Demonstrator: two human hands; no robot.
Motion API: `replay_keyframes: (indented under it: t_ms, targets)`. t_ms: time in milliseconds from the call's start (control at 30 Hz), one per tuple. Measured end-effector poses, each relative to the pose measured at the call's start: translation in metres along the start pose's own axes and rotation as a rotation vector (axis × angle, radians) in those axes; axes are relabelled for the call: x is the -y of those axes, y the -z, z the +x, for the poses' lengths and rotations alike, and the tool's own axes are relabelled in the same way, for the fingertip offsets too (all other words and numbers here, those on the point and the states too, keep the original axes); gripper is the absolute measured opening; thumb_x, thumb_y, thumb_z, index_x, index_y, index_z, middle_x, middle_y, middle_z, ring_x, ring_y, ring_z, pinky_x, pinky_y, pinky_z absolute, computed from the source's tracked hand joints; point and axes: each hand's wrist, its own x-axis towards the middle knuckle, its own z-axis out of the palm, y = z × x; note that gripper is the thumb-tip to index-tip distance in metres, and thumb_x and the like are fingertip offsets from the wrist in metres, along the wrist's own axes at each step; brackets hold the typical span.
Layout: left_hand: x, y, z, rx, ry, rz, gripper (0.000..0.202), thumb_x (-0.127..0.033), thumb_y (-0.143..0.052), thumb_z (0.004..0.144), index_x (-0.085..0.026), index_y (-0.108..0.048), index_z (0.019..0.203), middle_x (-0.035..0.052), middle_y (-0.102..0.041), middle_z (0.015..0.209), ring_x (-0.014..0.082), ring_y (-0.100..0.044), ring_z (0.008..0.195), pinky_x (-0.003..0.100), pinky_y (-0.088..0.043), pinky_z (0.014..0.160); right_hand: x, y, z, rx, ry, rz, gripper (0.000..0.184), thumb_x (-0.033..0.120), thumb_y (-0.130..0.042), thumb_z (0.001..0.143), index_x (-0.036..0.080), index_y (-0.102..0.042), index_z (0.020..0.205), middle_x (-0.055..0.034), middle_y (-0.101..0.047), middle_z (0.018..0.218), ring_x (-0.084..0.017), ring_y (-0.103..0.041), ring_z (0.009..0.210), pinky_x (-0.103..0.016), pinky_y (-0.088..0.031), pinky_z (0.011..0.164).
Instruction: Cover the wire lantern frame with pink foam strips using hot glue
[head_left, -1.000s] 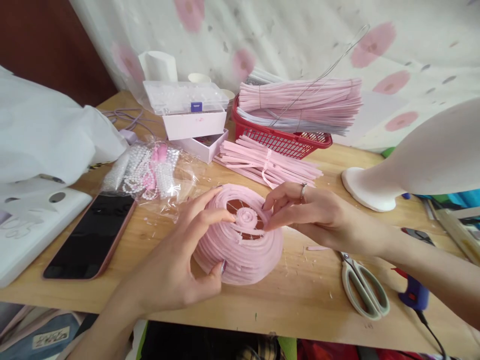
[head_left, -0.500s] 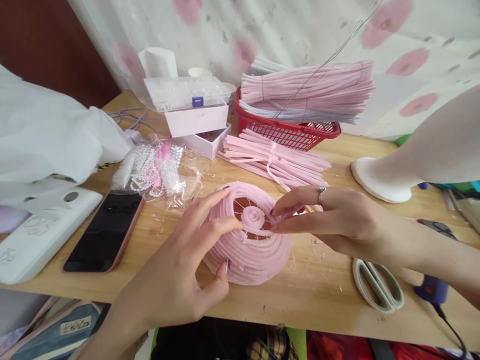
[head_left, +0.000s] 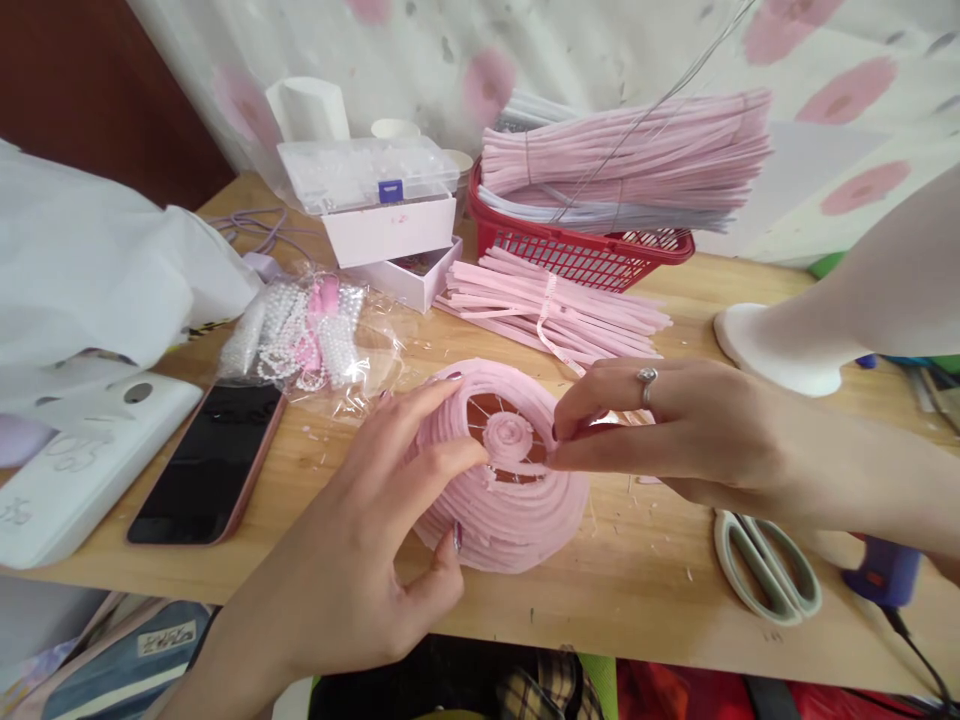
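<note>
Your worktop (head_left: 637, 600) was made of light brown wood. In the middle, a round, ridged pink dome (head_left: 510, 530) seemed to sit right in front of you. On your left lay a phone (head_left: 202, 465) with a dark screen, between a flat white block (head_left: 90, 470) and a clear bag of white beads (head_left: 300, 335). Farther back you had an open box (head_left: 442, 272), a red basket (head_left: 585, 258) and a tied bundle of pink strips (head_left: 585, 310). On your right were scissors (head_left: 772, 570) and a blue tool (head_left: 886, 568).

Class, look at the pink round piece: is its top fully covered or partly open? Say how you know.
The pink round piece is partly open on top: thin wires show around its central coil.
</note>
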Motion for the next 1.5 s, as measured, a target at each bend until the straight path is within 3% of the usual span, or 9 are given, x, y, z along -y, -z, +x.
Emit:
replay_keyframes:
  t_ms: [100,267,500,833,1067,1233,1400,1500]
  targets:
    - [0.0,0.001,0.002,-0.003,-0.004,0.008,0.048,-0.012,-0.051,0.085,-0.028,-0.046,0.13,0.0063,-0.029,0.162,0.0278,-0.03,0.152,0.055,-0.025,0.127,0.001,0.002,0.001,-0.038,0.075,-0.044,0.052,-0.007,-0.037,0.086,0.022,-0.068,0.115,-0.0055,-0.071,0.109,-0.014,-0.067,0.098,-0.023,-0.053,0.078]
    - [0.001,0.001,0.004,0.018,-0.009,-0.017,0.049,-0.012,-0.052,0.084,-0.028,-0.045,0.13,0.0074,-0.029,0.161,0.027,-0.029,0.152,0.05,-0.033,0.123,0.002,-0.001,-0.001,-0.045,0.081,-0.024,0.052,-0.01,-0.035,0.085,0.017,-0.068,0.116,-0.007,-0.07,0.111,-0.011,-0.066,0.107,-0.019,-0.053,0.084]
    - [0.001,0.002,0.004,0.041,0.011,-0.037,0.051,-0.011,-0.052,0.083,-0.029,-0.044,0.13,0.0071,-0.029,0.159,0.0261,-0.03,0.151,0.05,-0.035,0.122,0.003,0.003,0.005,-0.013,0.01,0.039,0.052,-0.009,-0.035,0.084,0.021,-0.069,0.112,-0.0053,-0.067,0.109,-0.01,-0.064,0.091,-0.02,-0.051,0.071]
    - [-0.009,-0.003,0.001,-0.057,0.042,-0.114,0.049,-0.009,-0.048,0.086,-0.03,-0.045,0.129,0.0053,-0.034,0.157,0.0238,-0.033,0.152,0.046,-0.041,0.121,-0.011,-0.01,0.005,-0.053,0.024,0.3,0.039,-0.003,-0.041,0.095,0.018,-0.072,0.107,-0.0051,-0.065,0.106,-0.009,-0.063,0.094,-0.02,-0.048,0.076]
    - [-0.014,-0.002,0.004,-0.02,0.046,-0.065,0.052,-0.007,-0.048,0.082,-0.032,-0.05,0.128,0.0031,-0.031,0.159,0.0279,-0.034,0.151,0.05,-0.039,0.121,-0.01,-0.009,0.006,-0.03,0.001,0.3,0.042,0.0,-0.043,0.093,0.024,-0.073,0.109,-0.0046,-0.067,0.109,-0.011,-0.066,0.096,-0.023,-0.052,0.078]
    - [-0.017,-0.002,0.006,-0.02,0.042,-0.053,0.051,-0.005,-0.048,0.082,-0.031,-0.051,0.126,0.0034,-0.031,0.159,0.0269,-0.032,0.151,0.049,-0.036,0.124,-0.002,-0.002,0.01,0.006,-0.011,0.215,0.043,-0.001,-0.038,0.095,0.02,-0.073,0.106,-0.007,-0.069,0.106,-0.01,-0.067,0.095,-0.022,-0.053,0.075]
    - [-0.017,-0.002,0.006,-0.009,0.033,-0.061,0.05,-0.004,-0.049,0.081,-0.029,-0.049,0.125,0.0042,-0.03,0.159,0.0262,-0.03,0.151,0.049,-0.034,0.125,-0.001,0.001,0.008,-0.037,-0.039,0.197,0.028,0.008,-0.046,0.102,0.017,-0.071,0.11,-0.0075,-0.071,0.106,-0.012,-0.067,0.098,-0.023,-0.053,0.084]
    - [-0.017,-0.001,0.006,-0.017,0.027,-0.064,0.048,-0.003,-0.048,0.082,-0.028,-0.05,0.122,0.0048,-0.03,0.159,0.027,-0.031,0.151,0.05,-0.035,0.125,-0.001,0.0,0.006,-0.027,-0.034,0.183,0.034,0.004,-0.041,0.101,0.018,-0.071,0.11,-0.0077,-0.07,0.107,-0.011,-0.068,0.098,-0.021,-0.053,0.083]
